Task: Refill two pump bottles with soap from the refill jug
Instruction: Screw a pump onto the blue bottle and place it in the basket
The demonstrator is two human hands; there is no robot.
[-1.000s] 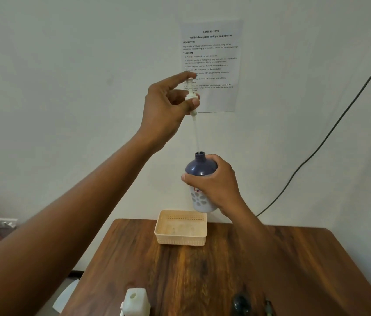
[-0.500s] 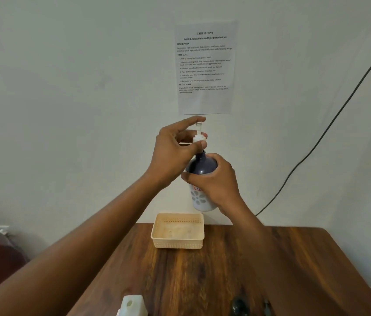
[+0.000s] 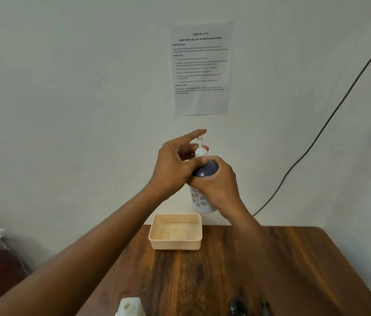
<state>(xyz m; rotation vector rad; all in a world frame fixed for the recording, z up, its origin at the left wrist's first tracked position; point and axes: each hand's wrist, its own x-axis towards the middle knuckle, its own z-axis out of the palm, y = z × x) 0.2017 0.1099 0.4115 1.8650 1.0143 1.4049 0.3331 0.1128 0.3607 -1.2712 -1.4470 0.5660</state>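
Holding the bottle (image 3: pixel 203 202) tight in your right hand (image 3: pixel 217 181), your left hand (image 3: pixel 175 164) is pinching the pump (image 3: pixel 200 151); next, I think, twist it shut.

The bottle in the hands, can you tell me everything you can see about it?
The bottle is plastic-looking, with a dark blue rounded top and a pale lower body printed with grey petal shapes and a small red-edged label. A white pump sits in its neck. It is held upright in the air, above the table's far edge and near the basket. The right hand wraps its middle; the left hand pinches the pump's collar.
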